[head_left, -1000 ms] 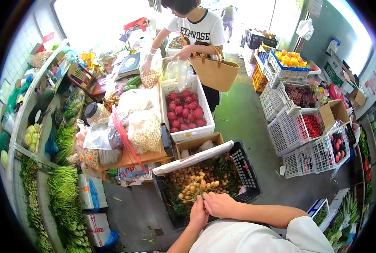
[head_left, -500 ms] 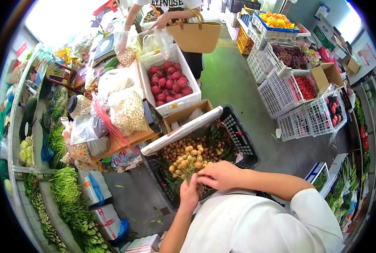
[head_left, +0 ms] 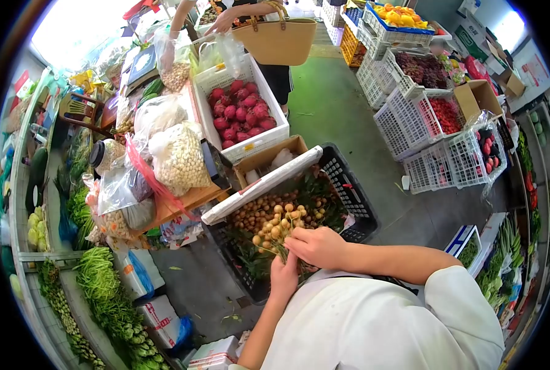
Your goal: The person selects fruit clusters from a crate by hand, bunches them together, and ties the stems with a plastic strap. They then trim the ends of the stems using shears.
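A bunch of round yellow-brown fruit (head_left: 279,227) is held by its stems over a black crate (head_left: 354,185). My left hand (head_left: 283,279) is closed round the stems from below. Against the same stems, just above it, my right hand (head_left: 317,246) is closed with its fingers pressed together. More small brown fruit (head_left: 256,211) and green leaves lie in the crate below. Across the crate's far side leans a white foam board (head_left: 262,185).
Beyond the crate stands a white crate of red dragon fruit (head_left: 243,115), with a person (head_left: 238,15) carrying a tan bag (head_left: 276,41) behind it. Bagged goods (head_left: 179,161) cover a table at left. White crates (head_left: 404,123) are stacked at right; leafy greens (head_left: 105,290) line the left.
The bunch has come up from the crate's fruit and tilts differently between my closed hands. The view has tipped downward, so the person's upper body has left the frame.
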Demonstrator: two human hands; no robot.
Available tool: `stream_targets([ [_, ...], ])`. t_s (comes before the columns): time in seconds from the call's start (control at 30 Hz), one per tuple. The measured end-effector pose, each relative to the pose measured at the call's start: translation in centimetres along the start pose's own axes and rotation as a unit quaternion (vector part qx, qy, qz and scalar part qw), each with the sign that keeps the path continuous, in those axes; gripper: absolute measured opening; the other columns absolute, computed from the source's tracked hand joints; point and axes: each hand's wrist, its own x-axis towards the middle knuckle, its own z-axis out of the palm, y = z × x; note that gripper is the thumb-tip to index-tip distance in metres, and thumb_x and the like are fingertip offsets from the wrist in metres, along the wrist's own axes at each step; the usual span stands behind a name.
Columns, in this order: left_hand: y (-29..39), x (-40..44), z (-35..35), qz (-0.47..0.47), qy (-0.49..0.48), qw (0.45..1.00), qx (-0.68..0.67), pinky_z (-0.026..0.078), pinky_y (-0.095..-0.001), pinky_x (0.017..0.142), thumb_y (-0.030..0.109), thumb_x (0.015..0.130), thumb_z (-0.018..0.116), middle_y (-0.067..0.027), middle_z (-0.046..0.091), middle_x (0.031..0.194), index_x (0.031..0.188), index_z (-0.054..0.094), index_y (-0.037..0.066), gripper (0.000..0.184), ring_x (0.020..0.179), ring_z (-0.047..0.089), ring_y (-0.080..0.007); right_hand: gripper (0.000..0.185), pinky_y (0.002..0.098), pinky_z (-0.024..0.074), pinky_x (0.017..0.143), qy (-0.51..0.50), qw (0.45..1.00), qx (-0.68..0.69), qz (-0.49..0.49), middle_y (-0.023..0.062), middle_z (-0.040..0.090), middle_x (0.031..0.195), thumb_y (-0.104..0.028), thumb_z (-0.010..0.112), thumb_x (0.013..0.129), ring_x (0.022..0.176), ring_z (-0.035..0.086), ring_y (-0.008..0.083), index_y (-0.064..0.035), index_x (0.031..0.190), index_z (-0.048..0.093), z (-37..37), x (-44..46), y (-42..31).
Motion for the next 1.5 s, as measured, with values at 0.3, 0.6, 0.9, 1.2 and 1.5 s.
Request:
stream_targets([
  [0.3, -5.1, 1.0, -2.6, -0.108, -0.184, 0.883, -0.417, 0.058, -0.0362, 0.075, 0.031, 0.108, 0.046, -0.0047, 0.064, 0.08, 0.093, 0.059, 0.007, 0.032, 0.079, 0.066, -0.0166, 0.028, 0.0312, 0.0564, 0.057, 0.028, 0.995, 0.068, -0.071, 0.0033, 0.064, 0.091, -0.015, 0.074, 0.081, 0.068, 0.067, 0.0192, -0.0071, 0.108, 0.07, -0.7, -0.1, -0.3],
  [0.6, -0.4, -0.3, -1.1, -0.128, -0.144, 0.838, -0.51, 0.058, -0.0398, 0.079, 0.04, 0.111, 0.039, -0.0055, 0.07, 0.089, 0.103, 0.066, 0.006, 0.044, 0.085, 0.068, -0.0189, 0.016, 0.0317, 0.059, 0.063, 0.022, 0.977, 0.213, -0.007, 0.0019, 0.071, 0.096, -0.016, 0.075, 0.087, 0.076, 0.071, 0.0211, -0.0109, 0.103, 0.076, -0.7, -0.3, -0.2],
  [0.9, -0.1, -0.7, -1.1, -0.197, -0.088, 0.885, -0.413, 0.047, -0.026, 0.059, 0.046, 0.109, 0.045, 0.0009, 0.062, 0.073, 0.101, 0.066, 0.008, 0.044, 0.06, 0.055, -0.0109, 0.015, 0.0335, 0.0573, 0.068, -0.003, 0.955, 0.297, -0.002, 0.0053, 0.072, 0.096, -0.017, 0.074, 0.09, 0.078, 0.07, 0.0234, -0.0075, 0.102, 0.076, -1.9, -0.3, 0.1],
  [1.2, 3.3, -2.2, -0.6, -0.144, -0.05, 0.957, -0.247, 0.055, -0.0346, 0.072, 0.031, 0.104, 0.061, -0.0004, 0.06, 0.095, 0.11, 0.059, 0.004, 0.027, 0.076, 0.066, -0.0196, 0.07, 0.0349, 0.0508, 0.097, 0.039, 0.563, 0.649, 0.51, 0.0092, 0.051, 0.143, -0.06, 0.05, 0.103, 0.114, 0.059, 0.019, -0.0077, 0.149, 0.041, 0.0, 0.4, 2.1],
  [1.5, 3.3, -2.8, -1.5, -0.148, -0.144, 0.913, -0.352, 0.047, -0.0316, 0.066, 0.04, 0.109, 0.048, 0.0043, 0.046, 0.07, 0.101, 0.054, 0.01, 0.031, 0.051, 0.041, -0.0085, 0.071, 0.0376, 0.0532, 0.097, 0.027, 0.433, 0.793, 0.427, 0.0103, 0.064, 0.127, -0.068, 0.051, 0.098, 0.115, 0.065, 0.0218, -0.0114, 0.142, 0.045, -1.0, 4.3, 0.4],
])
